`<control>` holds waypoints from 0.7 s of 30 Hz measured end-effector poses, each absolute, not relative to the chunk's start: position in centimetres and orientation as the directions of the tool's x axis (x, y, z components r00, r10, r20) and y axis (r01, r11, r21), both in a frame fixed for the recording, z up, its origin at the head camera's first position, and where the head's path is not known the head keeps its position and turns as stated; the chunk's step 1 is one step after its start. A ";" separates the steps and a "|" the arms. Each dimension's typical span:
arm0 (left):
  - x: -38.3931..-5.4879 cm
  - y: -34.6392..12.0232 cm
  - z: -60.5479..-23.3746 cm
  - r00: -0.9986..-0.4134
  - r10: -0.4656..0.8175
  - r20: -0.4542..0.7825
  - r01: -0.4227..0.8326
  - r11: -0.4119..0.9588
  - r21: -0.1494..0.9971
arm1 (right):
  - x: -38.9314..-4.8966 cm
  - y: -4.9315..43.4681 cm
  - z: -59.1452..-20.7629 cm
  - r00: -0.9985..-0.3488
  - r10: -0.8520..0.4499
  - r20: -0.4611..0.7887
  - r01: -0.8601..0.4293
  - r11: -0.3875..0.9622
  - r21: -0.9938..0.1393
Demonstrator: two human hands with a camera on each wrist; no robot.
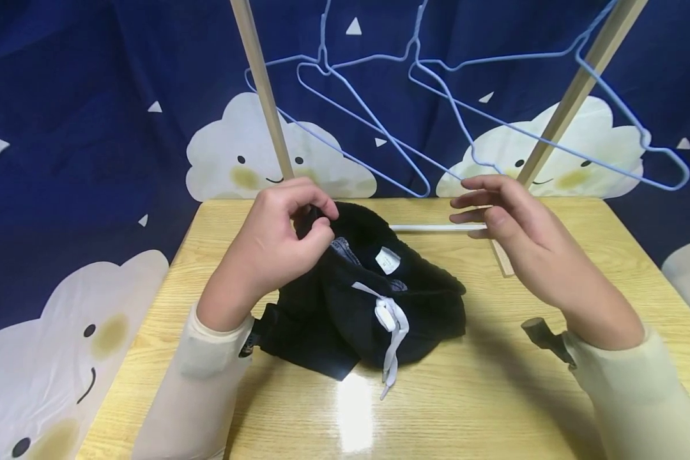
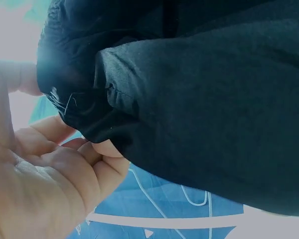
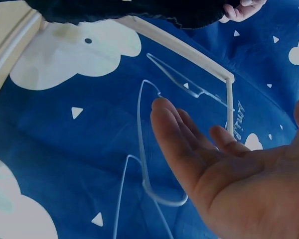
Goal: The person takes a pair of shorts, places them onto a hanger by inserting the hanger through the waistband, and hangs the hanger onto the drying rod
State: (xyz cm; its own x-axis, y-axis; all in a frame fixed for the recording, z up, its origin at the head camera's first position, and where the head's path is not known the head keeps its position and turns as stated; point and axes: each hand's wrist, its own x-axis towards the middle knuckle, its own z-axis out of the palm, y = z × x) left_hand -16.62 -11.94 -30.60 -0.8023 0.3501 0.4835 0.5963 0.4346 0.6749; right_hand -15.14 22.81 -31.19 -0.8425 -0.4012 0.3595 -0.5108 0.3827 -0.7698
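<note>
Black drawstring pants hang bunched from my left hand, low over the table. That hand pinches the waistband at its left end between thumb and curled fingers. In the left wrist view dark cloth fills most of the picture beside the palm. The waist opening faces up, showing a white label inside, and a white drawstring dangles down the front. My right hand is raised right of the pants, apart from them, fingers loosely bent and holding nothing.
Blue wire hangers hang on a wooden rack, whose left post and right post rise behind the hands. A white bar crosses low between the posts. The wooden table stands before a blue cloud-patterned curtain.
</note>
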 end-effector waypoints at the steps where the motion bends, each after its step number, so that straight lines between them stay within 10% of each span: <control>1: -16.6 -11.9 -30.6 -0.803 0.350 0.481 0.595 0.438 0.674 | -15.3 22.6 -30.9 -0.843 -0.400 0.359 -0.509 0.378 -0.773; 21: -16.7 -11.8 -30.8 -0.800 0.346 0.490 0.600 0.446 0.665 | -22.6 17.8 -26.1 -0.906 -0.421 0.037 -0.224 0.404 -0.887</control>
